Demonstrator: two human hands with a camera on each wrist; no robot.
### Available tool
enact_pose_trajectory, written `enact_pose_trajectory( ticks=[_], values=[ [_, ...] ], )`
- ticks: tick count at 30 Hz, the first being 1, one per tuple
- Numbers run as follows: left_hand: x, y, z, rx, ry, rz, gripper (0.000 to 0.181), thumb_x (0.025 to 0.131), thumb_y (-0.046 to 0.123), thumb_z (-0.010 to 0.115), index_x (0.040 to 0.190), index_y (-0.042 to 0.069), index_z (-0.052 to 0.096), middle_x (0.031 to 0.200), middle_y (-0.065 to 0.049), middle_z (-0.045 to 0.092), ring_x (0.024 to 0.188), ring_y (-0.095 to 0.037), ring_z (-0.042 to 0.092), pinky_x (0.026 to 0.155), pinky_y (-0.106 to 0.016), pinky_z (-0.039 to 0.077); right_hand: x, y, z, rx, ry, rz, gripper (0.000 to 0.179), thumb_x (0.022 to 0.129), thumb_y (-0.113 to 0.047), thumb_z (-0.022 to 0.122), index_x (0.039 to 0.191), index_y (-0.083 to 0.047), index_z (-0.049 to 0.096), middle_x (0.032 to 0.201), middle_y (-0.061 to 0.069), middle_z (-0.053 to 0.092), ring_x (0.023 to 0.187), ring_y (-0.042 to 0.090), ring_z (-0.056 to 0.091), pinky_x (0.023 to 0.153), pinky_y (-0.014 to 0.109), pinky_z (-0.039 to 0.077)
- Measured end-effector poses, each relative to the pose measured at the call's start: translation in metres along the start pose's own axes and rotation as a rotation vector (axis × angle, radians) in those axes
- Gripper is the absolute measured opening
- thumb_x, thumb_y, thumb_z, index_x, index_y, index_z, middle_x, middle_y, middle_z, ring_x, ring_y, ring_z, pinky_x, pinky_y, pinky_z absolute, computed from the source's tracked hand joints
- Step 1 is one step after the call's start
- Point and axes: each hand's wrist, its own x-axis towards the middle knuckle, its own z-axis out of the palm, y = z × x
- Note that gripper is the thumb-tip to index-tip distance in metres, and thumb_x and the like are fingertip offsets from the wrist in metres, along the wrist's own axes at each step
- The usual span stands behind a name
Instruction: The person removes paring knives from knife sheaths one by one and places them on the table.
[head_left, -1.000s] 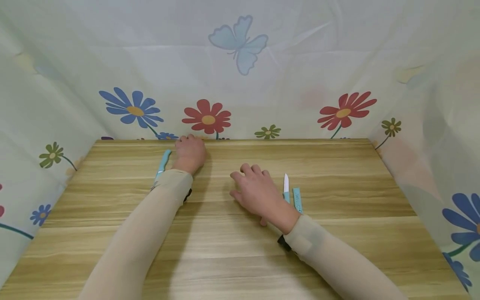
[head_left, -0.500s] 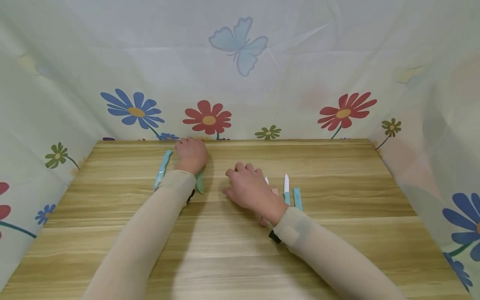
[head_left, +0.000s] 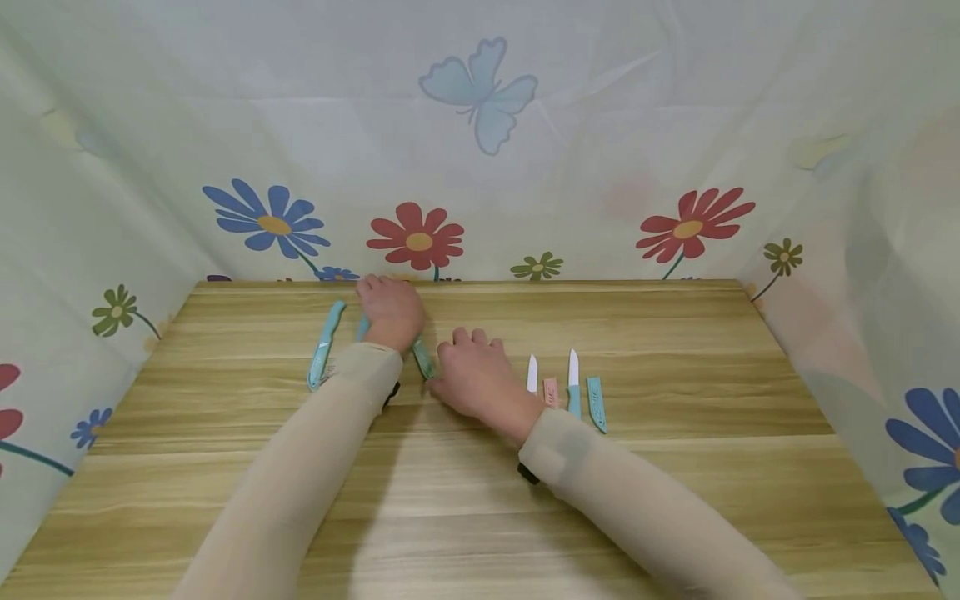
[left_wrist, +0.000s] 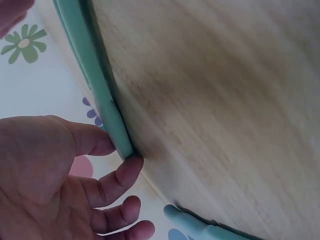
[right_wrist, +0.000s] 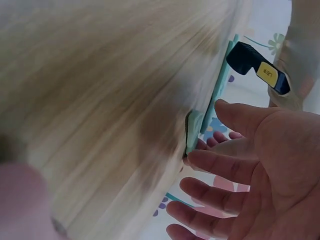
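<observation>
Near the table's back edge, my left hand (head_left: 392,312) pinches the handle end of a green sheathed knife (left_wrist: 90,60) between thumb and index finger. The knife's sheath end (head_left: 423,358) shows right of the left wrist. My right hand (head_left: 480,375) hovers at that end, fingers spread and slightly bent; in the right wrist view its index fingertip is close to the green sheath tip (right_wrist: 193,127). Whether they touch, I cannot tell. A teal sheathed knife (head_left: 326,346) lies left of the left hand. Another teal piece (head_left: 363,327) is mostly hidden by that hand.
Right of the right hand lie a white-bladed knife (head_left: 532,373) with its handle hidden, a pink sheath (head_left: 551,392), a teal-handled white-bladed knife (head_left: 574,383) and a teal sheath (head_left: 596,404). A flowered curtain (head_left: 585,192) rises behind the wooden table (head_left: 450,517).
The left hand has shifted slightly right, bringing the green sheathed knife with it. My right hand has moved left toward the sheath end, uncovering the white-bladed knife and the pink sheath.
</observation>
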Motion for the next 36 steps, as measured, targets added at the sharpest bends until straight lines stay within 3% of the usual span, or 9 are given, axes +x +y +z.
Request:
enact_pose_trajectory(
  ticks=[4, 7, 16, 23, 31, 36],
  values=[
    [-0.001, 0.003, 0.002, -0.023, 0.017, -0.007, 0.040, 0.109, 0.018, 0.042, 0.127, -0.005, 0.068, 0.126, -0.029, 0.061, 0.124, -0.047, 0.048, 0.108, -0.061, 0.032, 0.005, -0.002, 0.003, -0.002, 0.008, 0.008, 0.034, 0.098, -0.049, 0.074, 0.088, -0.017, 0.068, 0.107, 0.006, 0.058, 0.099, 0.028, 0.051, 0.087, 0.050, 0.047],
    [-0.002, 0.005, 0.001, -0.035, 0.016, -0.011, 0.039, 0.109, 0.018, 0.042, 0.125, -0.006, 0.067, 0.122, -0.027, 0.062, 0.120, -0.046, 0.050, 0.103, -0.059, 0.035, 0.009, -0.002, 0.005, -0.016, 0.008, 0.009, 0.037, 0.097, -0.048, 0.075, 0.080, -0.017, 0.065, 0.105, 0.006, 0.058, 0.098, 0.028, 0.051, 0.084, 0.049, 0.047],
    [-0.009, 0.008, -0.001, -0.071, 0.044, -0.026, 0.037, 0.108, 0.018, 0.044, 0.124, -0.007, 0.067, 0.119, -0.027, 0.062, 0.117, -0.046, 0.052, 0.100, -0.056, 0.038, 0.015, -0.001, 0.008, -0.032, -0.011, 0.010, 0.028, 0.097, -0.041, 0.077, 0.090, -0.014, 0.073, 0.110, 0.007, 0.061, 0.102, 0.028, 0.054, 0.085, 0.049, 0.048],
    [-0.008, 0.008, -0.001, -0.069, 0.014, -0.035, 0.040, 0.109, 0.018, 0.041, 0.125, -0.008, 0.066, 0.121, -0.029, 0.061, 0.116, -0.045, 0.052, 0.098, -0.055, 0.038, 0.016, -0.001, 0.007, -0.064, -0.036, -0.001, 0.024, 0.100, -0.036, 0.073, 0.099, -0.012, 0.074, 0.112, 0.007, 0.062, 0.104, 0.027, 0.055, 0.084, 0.045, 0.049],
    [-0.007, 0.007, -0.005, -0.073, 0.029, -0.078, 0.038, 0.108, 0.022, 0.045, 0.116, -0.006, 0.068, 0.119, -0.027, 0.063, 0.115, -0.043, 0.055, 0.097, -0.053, 0.039, 0.014, -0.001, 0.001, -0.042, -0.020, -0.001, 0.019, 0.099, -0.027, 0.070, 0.086, -0.013, 0.068, 0.105, 0.005, 0.060, 0.096, 0.023, 0.053, 0.077, 0.040, 0.045],
    [-0.011, 0.006, -0.010, -0.144, 0.043, -0.092, 0.037, 0.107, 0.026, 0.048, 0.114, -0.004, 0.069, 0.120, -0.027, 0.063, 0.119, -0.045, 0.055, 0.102, -0.057, 0.036, 0.012, 0.002, -0.004, -0.024, -0.003, -0.008, 0.022, 0.099, -0.027, 0.070, 0.081, -0.014, 0.067, 0.106, 0.005, 0.062, 0.096, 0.023, 0.056, 0.079, 0.041, 0.047]
  ],
)
